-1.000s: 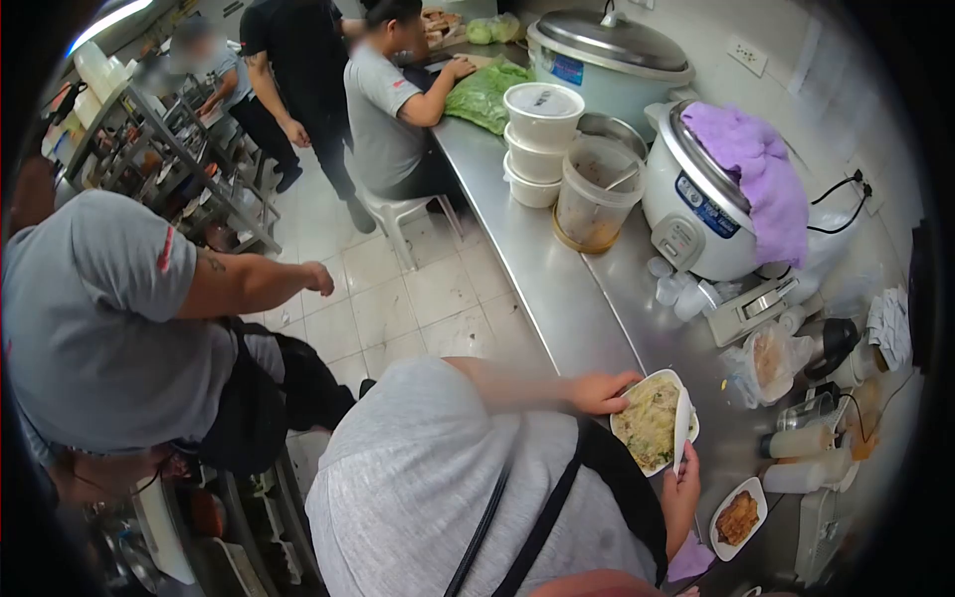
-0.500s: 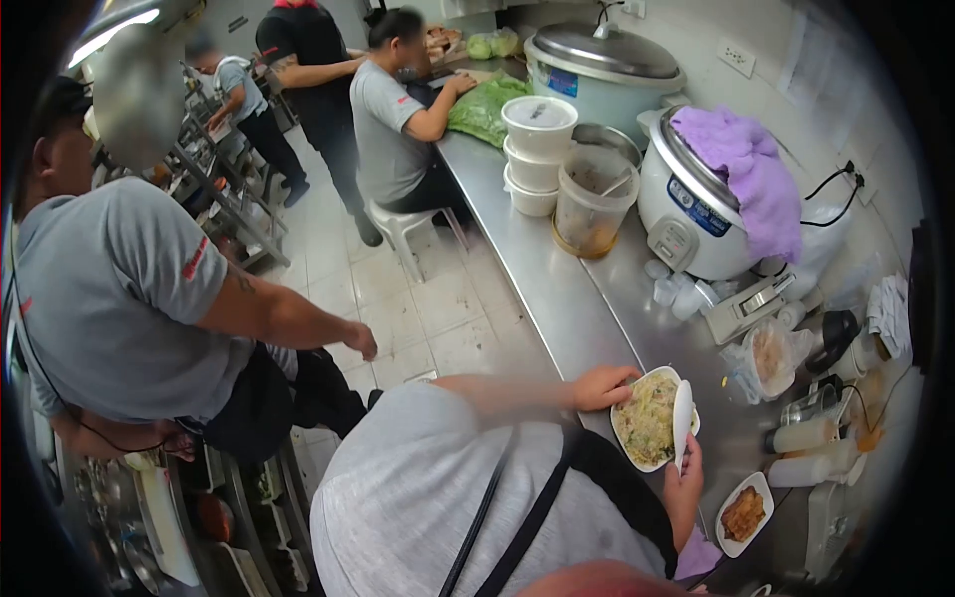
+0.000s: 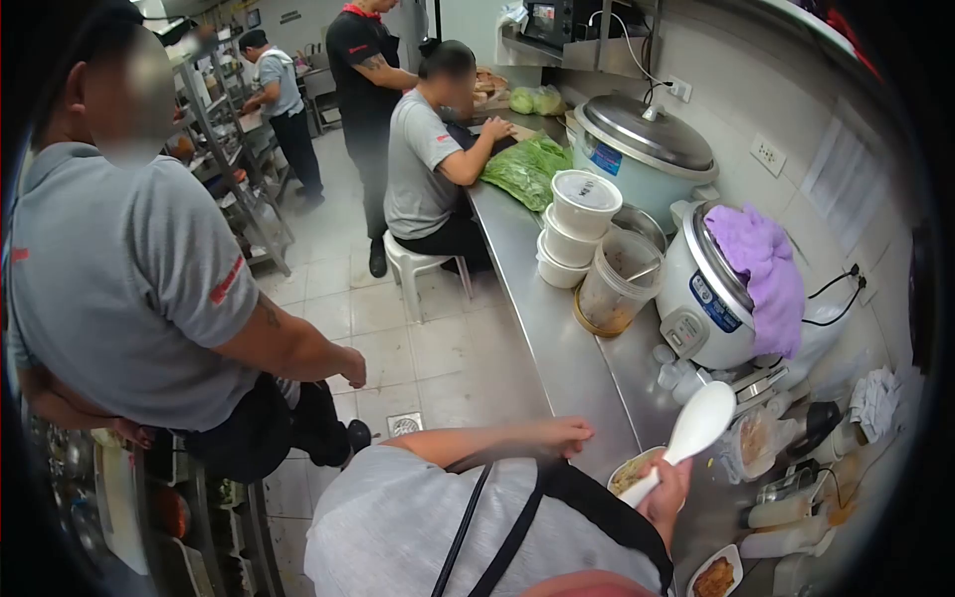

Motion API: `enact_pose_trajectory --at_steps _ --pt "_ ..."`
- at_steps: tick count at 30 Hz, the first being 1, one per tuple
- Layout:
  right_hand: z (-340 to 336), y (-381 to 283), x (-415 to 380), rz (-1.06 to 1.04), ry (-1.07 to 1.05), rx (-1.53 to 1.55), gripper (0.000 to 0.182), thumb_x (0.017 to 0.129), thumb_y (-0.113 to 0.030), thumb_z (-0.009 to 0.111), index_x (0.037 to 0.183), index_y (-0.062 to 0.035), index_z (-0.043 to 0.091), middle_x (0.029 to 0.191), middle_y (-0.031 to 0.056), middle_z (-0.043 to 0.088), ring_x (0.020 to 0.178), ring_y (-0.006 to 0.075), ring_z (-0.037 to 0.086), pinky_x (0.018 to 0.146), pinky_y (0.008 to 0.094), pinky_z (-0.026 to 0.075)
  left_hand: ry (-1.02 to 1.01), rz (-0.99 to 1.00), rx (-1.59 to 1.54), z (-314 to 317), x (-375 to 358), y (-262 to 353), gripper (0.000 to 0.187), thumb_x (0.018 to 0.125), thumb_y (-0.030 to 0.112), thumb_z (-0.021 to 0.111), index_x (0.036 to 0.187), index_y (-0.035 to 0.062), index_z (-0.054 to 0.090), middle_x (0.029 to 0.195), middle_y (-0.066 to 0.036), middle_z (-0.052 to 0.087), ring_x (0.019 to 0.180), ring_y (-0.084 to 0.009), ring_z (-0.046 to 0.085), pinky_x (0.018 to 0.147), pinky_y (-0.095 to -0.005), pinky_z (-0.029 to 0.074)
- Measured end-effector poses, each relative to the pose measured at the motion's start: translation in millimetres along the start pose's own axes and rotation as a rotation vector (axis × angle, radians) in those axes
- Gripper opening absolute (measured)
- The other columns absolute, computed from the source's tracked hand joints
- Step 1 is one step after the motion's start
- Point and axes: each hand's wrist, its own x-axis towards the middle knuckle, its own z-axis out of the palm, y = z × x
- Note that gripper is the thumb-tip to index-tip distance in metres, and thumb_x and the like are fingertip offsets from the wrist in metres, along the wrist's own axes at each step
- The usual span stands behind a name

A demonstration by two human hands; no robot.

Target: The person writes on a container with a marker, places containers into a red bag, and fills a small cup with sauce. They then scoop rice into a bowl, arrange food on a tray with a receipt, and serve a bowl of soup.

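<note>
My right hand [image 3: 665, 490] is wrapped round the handle of a white serving spoon [image 3: 702, 420]. The spoon's broad bowl points up and away, above the steel counter. Under it sits a white dish [image 3: 647, 457] of fried rice [image 3: 627, 477], partly hidden by that hand and the spoon handle. Held back to the left of the dish, my left hand [image 3: 571, 436] has curled fingers, touches nothing and appears to hold nothing. A second white dish with browned fried food [image 3: 714, 577] lies nearer the bottom edge.
Stacked white tubs [image 3: 575, 231], a cloudy bucket [image 3: 619, 283] and two large rice cookers [image 3: 708, 303] stand along the counter [image 3: 557, 338]. Bottles and a bagged container [image 3: 753, 443] crowd the wall side. A co-worker [image 3: 139, 289] stands at left; another [image 3: 428, 159] sits beside leafy greens [image 3: 527, 169].
My right hand has lifted the spoon up from the dish of rice. My left hand has left the dish's rim, drawn back and curled. The view has shifted, showing more of the far room.
</note>
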Motion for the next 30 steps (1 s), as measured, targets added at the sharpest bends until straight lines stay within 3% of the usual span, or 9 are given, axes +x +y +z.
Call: enact_pose_trajectory --at_steps 3,5,7,13,16,19,24,28,30 --pt "2 37 14 0.214 -0.207 -0.026 0.043 0.069 0.003 0.041 0.111 -0.0025 0.034 0.068 0.0073 0.045 0.052 0.0156 0.046 0.049 0.0256 0.041 -0.177 0.006 0.039 -25 -11 -11 0.048 0.083 0.041 0.042 0.116 0.0057 0.037 0.095 -0.006 0.049 0.083 -0.0119 0.048 0.071 -0.0261 0.041" --pt "20 44 11 0.311 -0.413 -0.274 0.049 0.072 0.0 0.041 0.12 -0.0046 0.032 0.068 0.0058 0.048 0.057 0.0142 0.048 0.053 0.0246 0.041 -0.255 0.053 0.135 -51 -5 -29 0.049 0.084 0.039 0.043 0.117 0.0039 0.037 0.101 -0.006 0.048 0.091 -0.0123 0.046 0.078 -0.0263 0.038" --pt "28 61 26 0.375 -0.478 -0.269 0.045 0.072 0.0 0.046 0.116 -0.0005 0.035 0.067 0.0066 0.05 0.057 0.0137 0.049 0.057 0.0226 0.04 -0.28 0.124 0.3 -66 -3 -30 0.048 0.084 0.037 0.043 0.116 0.0016 0.038 0.108 -0.007 0.045 0.099 -0.0136 0.041 0.086 -0.0264 0.033" --pt "69 60 50 0.366 -0.502 -0.113 0.042 0.073 -0.001 0.045 0.114 -0.0017 0.037 0.068 0.0067 0.05 0.058 0.0135 0.049 0.055 0.0224 0.04 -0.235 0.081 0.215 -90 -27 0 0.05 0.085 0.038 0.041 0.116 -0.0001 0.038 0.113 -0.009 0.043 0.105 -0.0169 0.039 0.09 -0.0268 0.029" --pt "75 64 64 0.383 -0.549 -0.168 0.041 0.075 -0.003 0.046 0.114 -0.0014 0.036 0.069 0.0063 0.051 0.058 0.0128 0.049 0.056 0.0218 0.04 -0.24 0.121 0.072 -106 -28 -12 0.051 0.085 0.041 0.038 0.116 -0.0002 0.038 0.113 -0.009 0.043 0.106 -0.0173 0.038 0.092 -0.0272 0.028" --pt "81 67 72 0.409 -0.587 -0.221 0.039 0.076 -0.003 0.045 0.114 -0.0014 0.036 0.069 0.0055 0.051 0.059 0.0119 0.05 0.056 0.0211 0.04 -0.192 0.166 0.218 -120 -22 -20 0.052 0.086 0.042 0.036 0.116 -0.0002 0.039 0.112 -0.009 0.043 0.106 -0.0167 0.038 0.092 -0.0273 0.027" --pt "100 74 82 0.473 -0.679 -0.339 0.041 0.074 -0.002 0.05 0.113 -0.0016 0.037 0.07 0.0042 0.052 0.06 0.0108 0.05 0.056 0.0196 0.038 -0.318 0.115 0.322 -124 -25 -8 0.051 0.086 0.042 0.034 0.115 0.0002 0.04 0.111 -0.009 0.043 0.106 -0.0159 0.038 0.091 -0.0272 0.027" --pt "105 74 82 0.511 -0.661 -0.345 0.04 0.074 -0.003 0.051 0.112 -0.0003 0.037 0.07 0.0039 0.052 0.061 0.0103 0.049 0.056 0.0201 0.038 -0.257 0.122 0.146 -141 0 -61 0.046 0.088 0.038 0.033 0.113 0.0009 0.042 0.111 -0.008 0.045 0.104 -0.0147 0.039 0.09 -0.026 0.028" --pt "104 71 86 0.469 -0.689 -0.454 0.037 0.075 -0.004 0.051 0.11 0.0004 0.039 0.072 0.0043 0.052 0.061 0.009 0.049 0.054 0.0199 0.039 -0.231 0.231 0.138 -134 -6 -52 0.042 0.089 0.034 0.032 0.112 0.0015 0.043 0.111 -0.008 0.045 0.104 -0.014 0.04 0.09 -0.0255 0.029"
